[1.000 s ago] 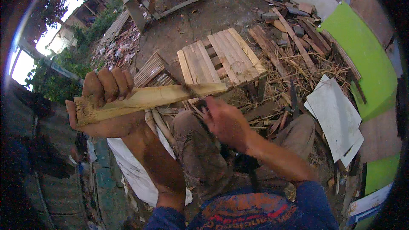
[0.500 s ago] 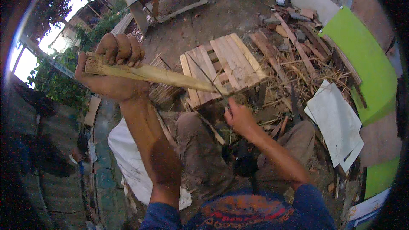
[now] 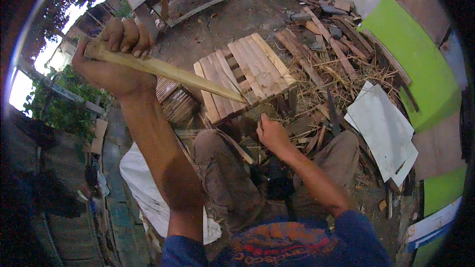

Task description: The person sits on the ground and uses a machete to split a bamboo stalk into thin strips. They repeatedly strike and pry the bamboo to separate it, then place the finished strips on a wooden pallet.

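My left hand (image 3: 115, 62) is raised at the upper left, its fingers wrapped around the thick end of a long tapered wooden stick (image 3: 180, 76). The stick slants down to the right, its pale pointed end over the near edge of a low slatted wooden stool (image 3: 262, 66). Lower and to the right, my right hand (image 3: 273, 134) is closed around the dark handle of a long-bladed knife (image 3: 260, 117). Its thin blade, seen edge-on, runs up and left near the stick's tip; whether it touches the wood I cannot tell.
Wood scraps and shavings (image 3: 341, 49) are heaped right of the stool. White sheets (image 3: 381, 128) and a green panel (image 3: 410, 54) lie farther right. Bundled sticks (image 3: 173, 100) and a white sack (image 3: 143, 178) sit at left. A wooden table (image 3: 198, 12) stands at the back.
The stick and my left hand have shifted slightly left and up in the view. My right hand is slightly lower left, farther from the stick's tip. The whole view has moved a little too.
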`<state>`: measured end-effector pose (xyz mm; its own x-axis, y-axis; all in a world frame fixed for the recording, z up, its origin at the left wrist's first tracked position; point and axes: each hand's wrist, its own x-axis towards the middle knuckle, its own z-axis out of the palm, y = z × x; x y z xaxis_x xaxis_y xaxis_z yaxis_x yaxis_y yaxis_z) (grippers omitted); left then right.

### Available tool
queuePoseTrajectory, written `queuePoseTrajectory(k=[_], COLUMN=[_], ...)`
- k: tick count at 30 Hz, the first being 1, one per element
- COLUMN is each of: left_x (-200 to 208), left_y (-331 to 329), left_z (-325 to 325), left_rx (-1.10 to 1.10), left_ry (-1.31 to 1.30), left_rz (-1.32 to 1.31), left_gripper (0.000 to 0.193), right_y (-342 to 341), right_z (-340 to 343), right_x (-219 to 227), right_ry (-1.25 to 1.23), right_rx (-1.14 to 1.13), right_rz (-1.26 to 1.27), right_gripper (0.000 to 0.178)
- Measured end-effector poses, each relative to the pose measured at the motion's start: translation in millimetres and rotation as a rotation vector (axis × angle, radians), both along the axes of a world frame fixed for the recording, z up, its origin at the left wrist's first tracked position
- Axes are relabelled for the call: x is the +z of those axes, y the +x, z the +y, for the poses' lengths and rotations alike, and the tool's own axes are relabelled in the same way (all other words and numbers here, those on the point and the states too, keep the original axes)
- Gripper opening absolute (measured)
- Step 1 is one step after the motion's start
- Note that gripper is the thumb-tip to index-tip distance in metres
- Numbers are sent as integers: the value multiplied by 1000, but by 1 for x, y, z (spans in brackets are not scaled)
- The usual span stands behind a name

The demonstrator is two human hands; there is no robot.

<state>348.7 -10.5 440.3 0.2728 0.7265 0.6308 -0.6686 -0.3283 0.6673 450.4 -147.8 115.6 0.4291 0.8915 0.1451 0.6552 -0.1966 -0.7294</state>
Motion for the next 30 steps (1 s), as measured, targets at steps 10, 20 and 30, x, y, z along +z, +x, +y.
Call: queuePoseTrajectory(k=[10,20,30], left_x=[13,17,-46], left_y=[19,29,-136], left_z=[12,14,101], left_rx=[-40,142,-438], left_ry=[85,-4,170], left_rz=[87,108,-109], left_gripper=[51,49,52], right_y=[25,7,3], right_z=[9,-6,-27], right_x=[-40,-29,-83], right_ry=[-69,-98,342], right_rx=[-26,-44,-273], right_rz=[75,178,540], right_gripper=[26,32,36])
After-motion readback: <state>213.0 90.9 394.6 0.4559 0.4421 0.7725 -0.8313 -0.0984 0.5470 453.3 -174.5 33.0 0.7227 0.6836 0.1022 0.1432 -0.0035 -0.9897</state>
